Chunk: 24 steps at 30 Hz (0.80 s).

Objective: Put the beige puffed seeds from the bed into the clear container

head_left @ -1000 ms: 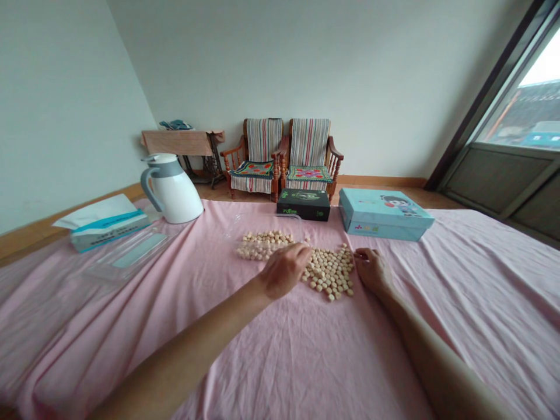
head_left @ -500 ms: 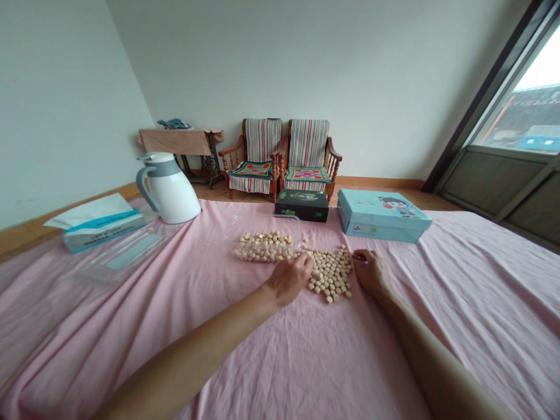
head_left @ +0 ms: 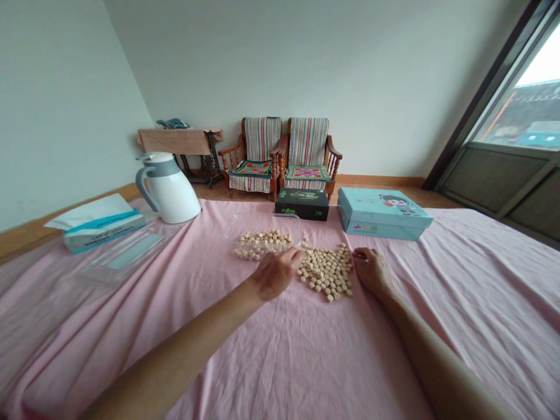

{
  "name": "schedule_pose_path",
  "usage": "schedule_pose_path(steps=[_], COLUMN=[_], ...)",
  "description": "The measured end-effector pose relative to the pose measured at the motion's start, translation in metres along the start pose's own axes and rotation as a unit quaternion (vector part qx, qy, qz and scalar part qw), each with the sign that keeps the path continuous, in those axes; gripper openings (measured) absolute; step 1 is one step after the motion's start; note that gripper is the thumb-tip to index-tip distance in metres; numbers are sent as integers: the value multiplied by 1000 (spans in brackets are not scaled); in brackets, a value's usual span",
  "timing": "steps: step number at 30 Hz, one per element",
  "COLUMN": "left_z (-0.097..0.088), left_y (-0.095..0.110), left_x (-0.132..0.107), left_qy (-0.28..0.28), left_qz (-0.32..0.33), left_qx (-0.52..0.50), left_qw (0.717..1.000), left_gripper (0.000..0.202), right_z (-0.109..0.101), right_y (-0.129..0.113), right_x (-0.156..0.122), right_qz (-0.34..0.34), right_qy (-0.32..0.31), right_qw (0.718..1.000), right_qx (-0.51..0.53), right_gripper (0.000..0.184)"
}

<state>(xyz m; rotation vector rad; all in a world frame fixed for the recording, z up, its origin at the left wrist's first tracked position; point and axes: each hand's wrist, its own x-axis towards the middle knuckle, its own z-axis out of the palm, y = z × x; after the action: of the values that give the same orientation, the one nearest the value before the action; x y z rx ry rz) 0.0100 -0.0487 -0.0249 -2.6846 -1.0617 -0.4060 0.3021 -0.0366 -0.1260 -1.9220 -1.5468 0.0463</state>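
Note:
A heap of small beige pellets lies on the pink cloth. Just left of it a clear plastic container holds more of the same pellets. My left hand hovers at the container's near right corner, fingers curled together; what they hold, if anything, is hidden. My right hand rests on the cloth at the heap's right edge, fingers bent and pinched at the pellets.
A white jug stands at the back left. Beside it lie a tissue pack and a clear lid. A black box and a light-blue box sit behind the pellets. Two wooden chairs stand by the wall.
My left hand has drawn back left from the heap to the container's corner. My right hand has stayed at the heap's right edge.

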Motion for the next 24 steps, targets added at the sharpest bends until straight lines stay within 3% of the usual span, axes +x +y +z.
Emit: schedule_pose_path(steps=[2, 4, 8, 12, 17, 22, 24], left_z=[9, 17, 27, 24, 3, -22, -25], left_y=[10, 14, 11, 13, 14, -21, -31], left_x=[-5, -6, -6, -12, -15, 7, 12], left_qy=[-81, -126, -143, -126, -35, 171, 216], left_qz=[-11, -37, -70, -66, -31, -113, -133], left_qx=[18, 23, 5, -22, -63, -68, -69], left_qw=[996, 991, 987, 990, 997, 976, 965], left_gripper=[24, 23, 23, 19, 11, 17, 23], right_z=[0, -1, -1, 0, 1, 0, 1], right_y=[0, 0, -1, -1, 0, 0, 1], right_x=[0, 0, 0, 1, 1, 0, 0], right_qz=[0, 1, 0, 2, 3, 1, 0], right_qy=[-1, -1, 0, 6, 7, 4, 5], right_qw=[1000, 1000, 1000, 1000, 1000, 1000, 1000], right_qx=[1, 1, 3, 1, -1, 6, 10], right_gripper=[22, 23, 23, 22, 21, 22, 22])
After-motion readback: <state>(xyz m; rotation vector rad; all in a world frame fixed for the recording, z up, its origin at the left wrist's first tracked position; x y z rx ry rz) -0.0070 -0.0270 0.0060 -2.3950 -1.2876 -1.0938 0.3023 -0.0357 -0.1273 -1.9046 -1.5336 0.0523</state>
